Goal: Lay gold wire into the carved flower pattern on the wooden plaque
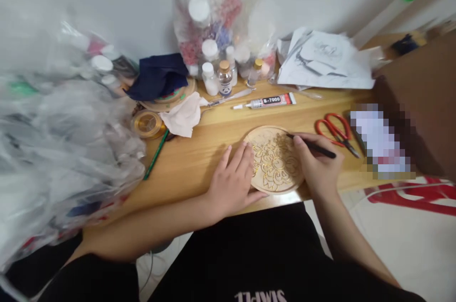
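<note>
- Head view: right hand [318, 164] had a pen-like black tool [320, 149] pinched between thumb and fingers, firm hold. Couldn't tell if pen or tweezers.
- Left hand [231, 183] wasn't clenched on anything: fingers lay flat and extended over the left edge of the round wooden board [261, 136], thumb along its near edge.
- Board sat on the table [178, 169], just left of the right-hand grip, between the two hands. Left hand touched it; right hand overlapped its right edge, contact there unclear.
- Key relation: board was round, so no long axis to speak of. Tool's long axis ran from the right-hand grip leftward and slightly away from the person, tip over the board's far right part. Tip on or just above the surface, couldn't tell. Tip-side hand was the right one.
- Gold flower outline [278, 166] covered most of the board, left of and nearer the person than the tip. Shadow fell over its right part.
- Right of the grip, near: red-handled pliers or scissors [345, 142].
- Beyond the grip and to its left: glue tube [272, 101], nozzle pointing left.
- Far left of the grip: green pencil [156, 154], spool [147, 124], pale cloth [183, 114].
</note>
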A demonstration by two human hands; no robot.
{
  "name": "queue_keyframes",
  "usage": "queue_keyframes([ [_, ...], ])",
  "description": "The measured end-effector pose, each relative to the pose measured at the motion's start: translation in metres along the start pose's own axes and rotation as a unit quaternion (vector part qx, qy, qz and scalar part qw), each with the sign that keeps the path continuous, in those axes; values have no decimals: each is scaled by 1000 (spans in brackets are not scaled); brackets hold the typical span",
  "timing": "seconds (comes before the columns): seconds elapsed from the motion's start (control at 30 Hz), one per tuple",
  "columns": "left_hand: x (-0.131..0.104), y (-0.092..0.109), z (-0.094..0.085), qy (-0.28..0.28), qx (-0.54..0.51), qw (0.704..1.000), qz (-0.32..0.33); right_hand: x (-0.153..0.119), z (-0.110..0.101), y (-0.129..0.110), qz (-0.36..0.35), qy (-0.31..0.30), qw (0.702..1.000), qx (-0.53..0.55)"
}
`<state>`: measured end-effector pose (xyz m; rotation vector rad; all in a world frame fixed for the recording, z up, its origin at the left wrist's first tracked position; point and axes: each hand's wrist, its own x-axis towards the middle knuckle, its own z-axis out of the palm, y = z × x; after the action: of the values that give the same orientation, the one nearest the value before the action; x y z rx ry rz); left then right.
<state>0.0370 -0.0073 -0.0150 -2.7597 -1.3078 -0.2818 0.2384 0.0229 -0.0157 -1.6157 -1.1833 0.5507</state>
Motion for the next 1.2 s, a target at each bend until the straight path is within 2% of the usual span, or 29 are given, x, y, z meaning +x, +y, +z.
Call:
queue_keyframes([
  [0.1,-2,0,0,-6,-15,1000,-9,-1,3,4,7,17,999,37],
  [0.3,-5,2,3,-10,-43,998,-39,1,2,8,5,7,997,74],
  [0.47,-6,9,1,-37,-99,990,-93,0,-1,12,5,-7,996,90],
  [0.6,-4,25,-1,-42,-126,979,-156,0,-4,13,5,-25,995,98],
  [0.73,-4,48,0,-33,-121,969,-211,11,-10,13,-6,-73,993,91],
  [0.9,-4,73,6,-4,-89,959,-269,37,-22,1,-65,-182,979,61],
  [0.93,-4,76,7,-1,-83,958,-276,40,-23,-4,-93,-213,971,47],
  [0.97,-4,78,9,2,-79,957,-280,43,-23,-10,-171,-262,950,11],
  [1.03,-3,80,11,14,-75,957,-280,46,-17,-22,-295,-375,878,-44],
  [1.07,-3,80,12,20,-75,957,-279,46,-12,-26,-335,-409,846,-67],
  [1.1,-3,80,12,24,-74,958,-277,46,-6,-30,-363,-434,820,-90],
  [1.2,-4,78,12,33,-66,958,-276,46,14,-34,-398,-475,768,-161],
])
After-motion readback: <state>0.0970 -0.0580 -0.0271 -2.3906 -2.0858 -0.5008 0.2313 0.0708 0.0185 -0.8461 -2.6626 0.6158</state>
